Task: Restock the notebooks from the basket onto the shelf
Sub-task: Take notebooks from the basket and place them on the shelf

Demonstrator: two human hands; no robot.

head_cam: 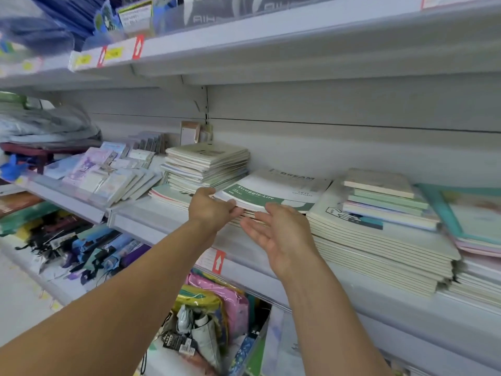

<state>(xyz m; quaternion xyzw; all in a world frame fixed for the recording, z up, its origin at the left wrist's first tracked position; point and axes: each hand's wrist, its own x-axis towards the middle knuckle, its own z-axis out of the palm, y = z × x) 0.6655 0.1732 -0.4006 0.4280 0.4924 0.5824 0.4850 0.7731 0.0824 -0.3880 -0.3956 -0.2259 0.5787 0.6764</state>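
A stack of notebooks topped by a white and green "Struggle-Life" notebook (pixel 260 195) lies on the white shelf (pixel 151 215) in the middle of the view. My left hand (pixel 211 206) grips the stack's front left corner, thumb on top and fingers at the edge. With straight fingers, my right hand (pixel 276 229) presses against the stack's front edge. The basket is out of view.
A taller pile of cream notebooks (pixel 206 164) stands just left behind. Large notebook piles (pixel 379 240) with small pastel books on top fill the right. Sticker packs (pixel 108 175) lie at left. Umbrellas and pouches (pixel 211 308) sit on the lower shelf.
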